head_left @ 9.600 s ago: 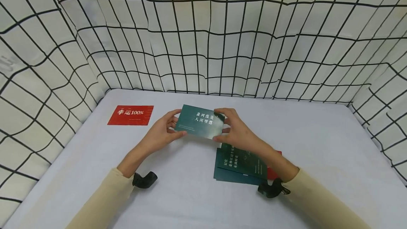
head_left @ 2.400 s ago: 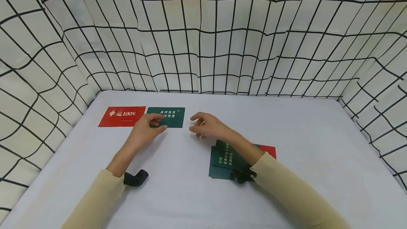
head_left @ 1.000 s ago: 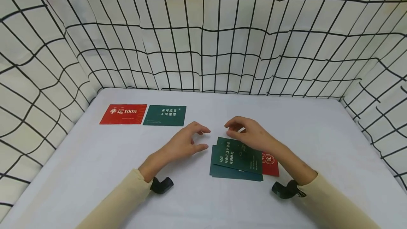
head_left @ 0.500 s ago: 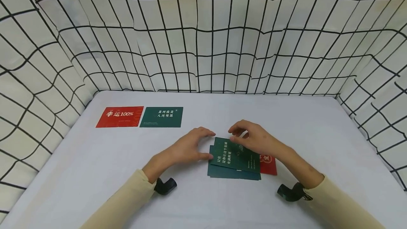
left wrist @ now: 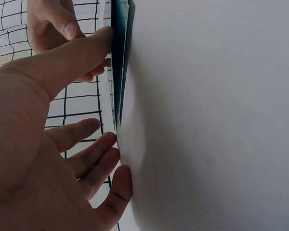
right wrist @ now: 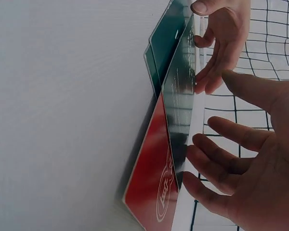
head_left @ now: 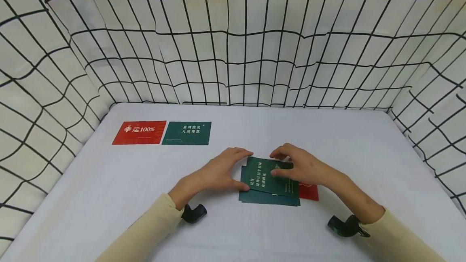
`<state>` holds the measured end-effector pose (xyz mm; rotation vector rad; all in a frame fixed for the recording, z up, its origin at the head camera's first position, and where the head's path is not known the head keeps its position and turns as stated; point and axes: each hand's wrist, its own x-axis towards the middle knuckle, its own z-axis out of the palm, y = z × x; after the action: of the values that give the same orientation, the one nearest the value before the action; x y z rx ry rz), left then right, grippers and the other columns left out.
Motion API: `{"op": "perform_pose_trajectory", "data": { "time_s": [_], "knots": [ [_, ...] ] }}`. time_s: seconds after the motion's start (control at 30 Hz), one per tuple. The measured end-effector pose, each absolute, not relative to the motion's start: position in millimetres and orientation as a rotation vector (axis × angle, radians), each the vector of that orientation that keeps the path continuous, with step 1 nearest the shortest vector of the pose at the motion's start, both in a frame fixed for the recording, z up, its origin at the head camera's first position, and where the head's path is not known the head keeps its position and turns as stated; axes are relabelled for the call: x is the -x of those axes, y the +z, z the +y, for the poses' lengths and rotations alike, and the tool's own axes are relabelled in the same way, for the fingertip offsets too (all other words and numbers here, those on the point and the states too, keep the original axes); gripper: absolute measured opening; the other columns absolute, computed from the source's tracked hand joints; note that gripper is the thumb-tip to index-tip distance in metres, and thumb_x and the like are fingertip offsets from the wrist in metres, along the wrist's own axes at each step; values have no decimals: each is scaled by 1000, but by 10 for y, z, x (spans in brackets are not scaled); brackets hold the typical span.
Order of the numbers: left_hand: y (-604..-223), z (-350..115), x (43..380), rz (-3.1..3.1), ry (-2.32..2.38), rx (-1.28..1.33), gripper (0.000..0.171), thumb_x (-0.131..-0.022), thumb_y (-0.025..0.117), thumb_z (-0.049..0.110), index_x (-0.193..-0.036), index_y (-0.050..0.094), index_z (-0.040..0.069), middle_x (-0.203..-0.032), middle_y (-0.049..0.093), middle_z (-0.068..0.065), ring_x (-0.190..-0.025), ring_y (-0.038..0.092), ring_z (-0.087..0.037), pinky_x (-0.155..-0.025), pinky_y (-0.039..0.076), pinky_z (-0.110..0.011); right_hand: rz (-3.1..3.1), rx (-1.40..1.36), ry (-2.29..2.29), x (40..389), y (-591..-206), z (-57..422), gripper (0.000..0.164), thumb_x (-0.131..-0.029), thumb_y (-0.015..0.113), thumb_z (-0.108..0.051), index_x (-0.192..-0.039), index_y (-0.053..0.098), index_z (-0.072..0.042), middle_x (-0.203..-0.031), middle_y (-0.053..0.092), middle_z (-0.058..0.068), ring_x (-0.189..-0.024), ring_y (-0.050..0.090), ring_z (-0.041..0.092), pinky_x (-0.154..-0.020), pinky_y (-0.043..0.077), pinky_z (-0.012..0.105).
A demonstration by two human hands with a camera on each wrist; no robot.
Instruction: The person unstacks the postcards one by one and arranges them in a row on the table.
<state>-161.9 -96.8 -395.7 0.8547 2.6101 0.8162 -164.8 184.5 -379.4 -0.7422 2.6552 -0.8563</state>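
A loose stack of cards lies in the middle of the table. On its top is a dark green card (head_left: 259, 179) with white lettering. Teal cards (head_left: 267, 198) show beneath it at the near side, and a red card (head_left: 309, 193) sticks out on the right. My left hand (head_left: 218, 171) is at the stack's left end, thumb tip at the near left corner and fingers stretched toward the far left corner. Over the right part of the stack hangs my right hand (head_left: 309, 167), its fingers loosely bent; in the right wrist view the thumb (right wrist: 253, 89) stands off the top card.
Farther back on the left, a red card (head_left: 140, 133) and a green card (head_left: 186, 134) lie side by side on the white table (head_left: 346, 140). A black net (head_left: 236, 62) over pale walls encloses the back and both sides.
The green card, held in both hands at first, now lies beside the red card at the back left. Both hands have since come to the stack, the left moving right and nearer.
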Motion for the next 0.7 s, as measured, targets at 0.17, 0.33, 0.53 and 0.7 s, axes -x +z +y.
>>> {"op": "perform_pose_trajectory", "data": {
  "time_s": [0.17, 0.33, 0.53, 0.7],
  "knots": [
    [-3968, -947, 1607, 2628, 786, -866, 90, -80, 90, 38, -156, 46, 16, -160, 48, -7, -150, 41, -28, -122, 42, -51, 2643, 714, -785, 1609, -3783, 1841, 64, -86, 85, -42, -137, 63, -11, -126, 64, 5, -121, 61, 25, -104, 57, 49],
    [-3975, -929, 1608, 2638, 775, -891, 91, -80, 90, 37, -156, 46, 16, -159, 49, -7, -149, 42, -27, -122, 42, -49, 2662, 739, -678, 1584, -3776, 1811, 74, -80, 88, -49, -139, 61, -14, -125, 62, 3, -119, 57, 23, -102, 58, 47],
    [-3966, -923, 1610, 2644, 767, -908, 91, -79, 91, 36, -156, 46, 16, -157, 50, -6, -148, 42, -26, -122, 43, -47, 2682, 774, -601, 1555, -3780, 1785, 82, -76, 91, -52, -142, 59, -16, -130, 60, 4, -119, 55, 22, -103, 58, 47],
    [-3953, -921, 1614, 2638, 774, -914, 92, -79, 92, 36, -156, 47, 16, -155, 51, -6, -146, 43, -26, -120, 45, -48, 2700, 817, -534, 1537, -3790, 1781, 87, -73, 92, -53, -145, 57, -17, -134, 58, 4, -121, 54, 22, -103, 58, 46]
  ]
}}
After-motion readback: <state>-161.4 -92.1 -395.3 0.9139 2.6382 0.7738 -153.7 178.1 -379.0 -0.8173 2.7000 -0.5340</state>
